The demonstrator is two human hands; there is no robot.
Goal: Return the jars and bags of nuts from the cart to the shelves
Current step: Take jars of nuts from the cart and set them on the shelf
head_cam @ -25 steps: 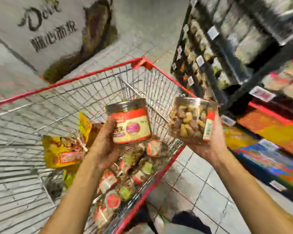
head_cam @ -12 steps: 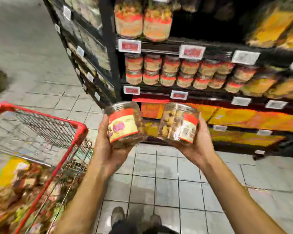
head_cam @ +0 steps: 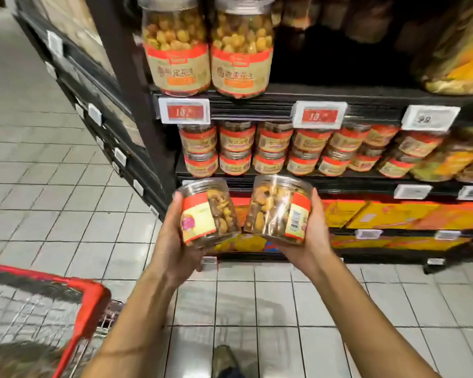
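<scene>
Fingers (head_cam: pixel 177 201) clasp two jars (head_cam: pixel 202 214) (head_cam: pixel 277 205) before dark stocked shelves (head_cam: pixel 251 106); grey tiled floor (head_cam: pixel 52 200).

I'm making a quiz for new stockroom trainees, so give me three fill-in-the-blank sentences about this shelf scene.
The left hand grips the left jar and the right hand the right jar, both filled with ____.
The red-rimmed cart is at the person's ____.
Above the leftmost red price tag stand ____ tall jars.
Missing words: nuts, left, two.
</scene>
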